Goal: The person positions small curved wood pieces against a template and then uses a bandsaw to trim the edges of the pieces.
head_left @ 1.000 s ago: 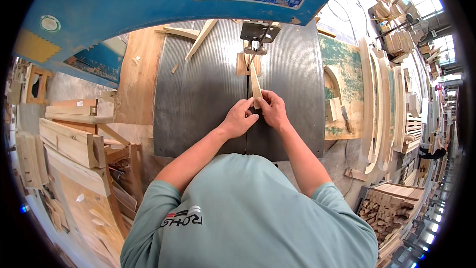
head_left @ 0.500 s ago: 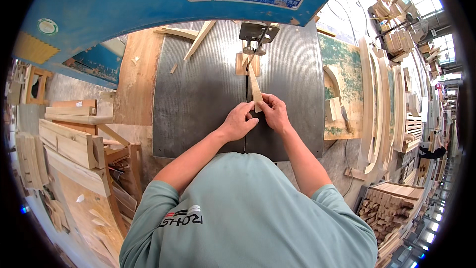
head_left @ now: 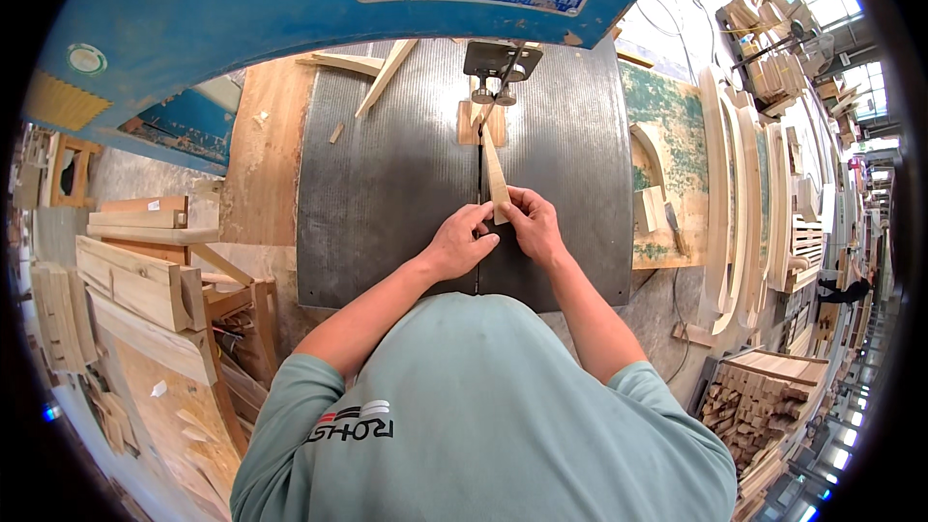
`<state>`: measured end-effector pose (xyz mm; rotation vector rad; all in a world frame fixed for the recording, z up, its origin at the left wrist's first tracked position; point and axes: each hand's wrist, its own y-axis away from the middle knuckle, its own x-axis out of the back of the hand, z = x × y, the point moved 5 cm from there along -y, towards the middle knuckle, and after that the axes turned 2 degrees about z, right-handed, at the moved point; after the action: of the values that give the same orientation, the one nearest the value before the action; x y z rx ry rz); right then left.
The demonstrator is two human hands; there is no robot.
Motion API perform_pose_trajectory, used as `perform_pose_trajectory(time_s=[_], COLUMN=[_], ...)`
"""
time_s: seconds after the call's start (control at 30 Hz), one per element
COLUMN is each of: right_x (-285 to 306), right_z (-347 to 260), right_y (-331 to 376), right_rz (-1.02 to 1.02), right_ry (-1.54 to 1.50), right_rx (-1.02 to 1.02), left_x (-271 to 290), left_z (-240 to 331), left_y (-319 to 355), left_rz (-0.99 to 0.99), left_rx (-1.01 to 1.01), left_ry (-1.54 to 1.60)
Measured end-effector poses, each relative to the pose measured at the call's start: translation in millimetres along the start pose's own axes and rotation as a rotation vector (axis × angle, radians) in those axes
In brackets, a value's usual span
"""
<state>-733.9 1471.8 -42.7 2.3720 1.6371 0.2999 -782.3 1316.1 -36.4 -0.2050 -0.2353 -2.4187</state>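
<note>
A narrow, tapering strip of pale wood (head_left: pixel 496 177) lies on the dark metal saw table (head_left: pixel 387 193), pointing away from me. Its thin far end reaches the bandsaw's blade guide (head_left: pixel 502 68), above a small wooden insert (head_left: pixel 468 126). My right hand (head_left: pixel 535 225) pinches the strip's wide near end from the right, thumb on top. From the left, my left hand (head_left: pixel 461 241) has its curled fingertips against that same end, with the thumb held lower. The contact under the left fingers is partly hidden.
The blue saw frame (head_left: pixel 290 0) arches over the table's far side. Offcuts (head_left: pixel 387 77) lie at the far left of the table. A green-worn board (head_left: pixel 667 155) adjoins on the right, bearing a brush-like tool (head_left: pixel 676 229). Stacked timber (head_left: pixel 135 275) stands left; curved pieces (head_left: pixel 725 203) stand right.
Both hands and the wood strip have shifted slightly toward me. The grip looks the same.
</note>
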Motion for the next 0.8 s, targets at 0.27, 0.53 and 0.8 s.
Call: perform_pose_trajectory(time_s=[0.27, 0.53, 0.8], right_x=[-1, -4, -5], right_z=[6, -1, 9], right_y=[1, 10, 3], right_rz=[-0.009, -0.002, -0.031], right_ry=[-0.015, -0.002, -0.044], right_rx=[-0.012, -0.025, -0.034], left_x=[3, 5, 5], left_z=[3, 4, 1], left_y=[3, 7, 6], left_rz=[0.006, 0.019, 0.044], left_rx=[-0.012, -0.042, -0.009], left_ry=[-0.005, -0.006, 0.007])
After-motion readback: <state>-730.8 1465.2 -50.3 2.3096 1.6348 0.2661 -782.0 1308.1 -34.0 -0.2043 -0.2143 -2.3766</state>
